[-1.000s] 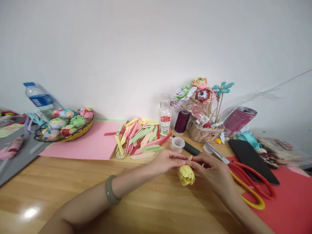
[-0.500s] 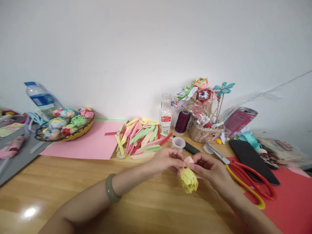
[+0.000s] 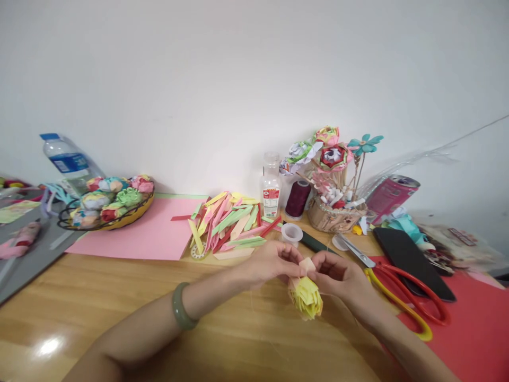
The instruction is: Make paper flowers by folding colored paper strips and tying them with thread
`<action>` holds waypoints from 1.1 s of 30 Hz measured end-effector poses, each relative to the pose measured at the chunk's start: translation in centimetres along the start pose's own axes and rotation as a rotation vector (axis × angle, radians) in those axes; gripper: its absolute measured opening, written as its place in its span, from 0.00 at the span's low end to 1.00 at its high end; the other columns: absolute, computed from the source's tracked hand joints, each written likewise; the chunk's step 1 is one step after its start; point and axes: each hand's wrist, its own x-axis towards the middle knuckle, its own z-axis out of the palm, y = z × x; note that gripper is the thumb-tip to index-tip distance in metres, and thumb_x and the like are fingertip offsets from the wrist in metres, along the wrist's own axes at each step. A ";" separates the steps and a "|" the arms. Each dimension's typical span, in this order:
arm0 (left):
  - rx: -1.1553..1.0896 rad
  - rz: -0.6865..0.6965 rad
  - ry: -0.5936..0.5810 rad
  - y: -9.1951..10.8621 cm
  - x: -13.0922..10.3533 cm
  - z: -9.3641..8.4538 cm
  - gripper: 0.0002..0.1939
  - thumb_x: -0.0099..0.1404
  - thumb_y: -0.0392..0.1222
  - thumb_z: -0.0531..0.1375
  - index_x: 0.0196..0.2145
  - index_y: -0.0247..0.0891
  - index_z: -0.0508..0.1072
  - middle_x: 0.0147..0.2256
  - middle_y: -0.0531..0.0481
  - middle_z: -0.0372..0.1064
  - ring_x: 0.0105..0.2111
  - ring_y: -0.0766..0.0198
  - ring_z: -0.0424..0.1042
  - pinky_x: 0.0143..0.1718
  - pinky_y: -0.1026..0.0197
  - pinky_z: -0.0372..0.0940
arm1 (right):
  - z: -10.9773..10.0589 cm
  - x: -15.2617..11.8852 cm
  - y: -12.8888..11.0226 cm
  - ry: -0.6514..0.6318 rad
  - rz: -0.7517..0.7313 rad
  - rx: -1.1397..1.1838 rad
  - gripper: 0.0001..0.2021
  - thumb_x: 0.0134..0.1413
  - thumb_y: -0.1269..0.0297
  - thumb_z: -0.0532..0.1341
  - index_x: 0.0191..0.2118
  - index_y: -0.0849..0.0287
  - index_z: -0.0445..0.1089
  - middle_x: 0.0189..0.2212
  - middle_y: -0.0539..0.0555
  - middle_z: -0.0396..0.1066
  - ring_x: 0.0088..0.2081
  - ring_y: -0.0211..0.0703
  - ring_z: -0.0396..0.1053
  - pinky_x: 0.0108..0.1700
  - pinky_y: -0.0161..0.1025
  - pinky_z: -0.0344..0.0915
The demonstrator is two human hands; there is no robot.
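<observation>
Between my two hands hangs a yellow and peach paper flower, its layered petals pointing down. My left hand pinches it at the top from the left side. From the right, my right hand has thumb and fingers closed on the same top end. A pale peach paper tip sticks up between the fingertips. Thin thread trails faintly down over the table below my hands; its exact run is hard to make out.
Behind my hands lie folded paper strips, a clear bottle, a purple thread spool and a white tape roll. Scissors and a black phone are at right. A basket of paper flowers stands left, on pink paper.
The flower has dipped slightly lower and turned a little, showing more of its petal layers. Both hands keep hold of its top and have barely shifted.
</observation>
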 end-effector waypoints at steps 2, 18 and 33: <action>0.028 0.009 0.033 0.0 0.0 0.0 0.10 0.42 0.37 0.63 0.22 0.32 0.67 0.18 0.55 0.64 0.18 0.72 0.63 0.21 0.66 0.57 | 0.1 0.1 0.2 0.022 -0.022 -0.027 0.12 0.43 0.58 0.63 0.25 0.60 0.63 0.22 0.47 0.65 0.24 0.33 0.62 0.27 0.32 0.60; 0.122 0.133 0.196 -1.1 0.7 0.0 0.09 0.46 0.37 0.61 0.27 0.34 0.67 0.26 0.50 0.66 0.25 0.67 0.65 0.25 0.64 0.60 | 0.4 -0.7 1.5 0.263 -0.582 -0.789 0.03 0.53 0.68 0.54 0.31 0.57 0.64 0.23 0.49 0.67 0.24 0.36 0.65 0.26 0.32 0.61; 0.300 0.223 0.004 -1.8 0.6 -0.1 0.25 0.46 0.38 0.64 0.43 0.36 0.62 0.39 0.47 0.64 0.38 0.61 0.65 0.37 0.60 0.59 | -0.2 -0.9 0.6 0.400 -0.668 -0.651 0.03 0.52 0.70 0.54 0.31 0.56 0.63 0.33 0.53 0.66 0.35 0.40 0.66 0.34 0.36 0.62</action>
